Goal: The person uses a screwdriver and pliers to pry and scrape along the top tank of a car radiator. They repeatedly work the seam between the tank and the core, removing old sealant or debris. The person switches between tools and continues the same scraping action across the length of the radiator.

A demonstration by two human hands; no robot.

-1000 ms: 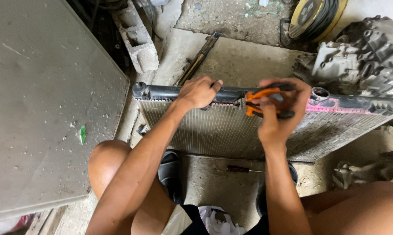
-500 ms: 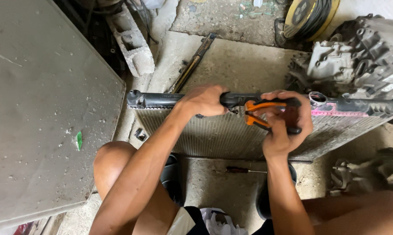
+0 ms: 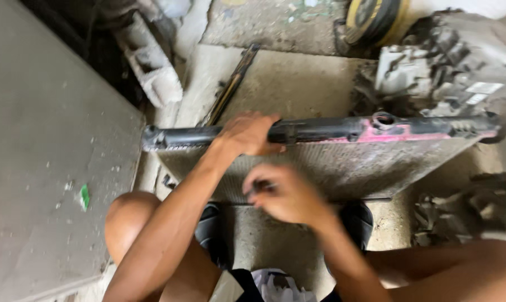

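The radiator [image 3: 320, 162] stands on the floor [image 3: 298, 84], its top at twelve o'clock. Left hand [image 3: 247, 134] still clamps its top tank. The right hand [image 3: 284, 193] has dropped off, blurred; orange pliers gone from view, grip unclear.

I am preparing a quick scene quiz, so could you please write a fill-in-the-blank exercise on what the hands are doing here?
1. The left hand grips the radiator's black top ____.
2. Part of that radiator top is stained ____.
3. The right hand hovers in front of the radiator's ____ core.
4. A small ____ scrap lies on the grey slab.

Missing words: tank; pink; finned; green
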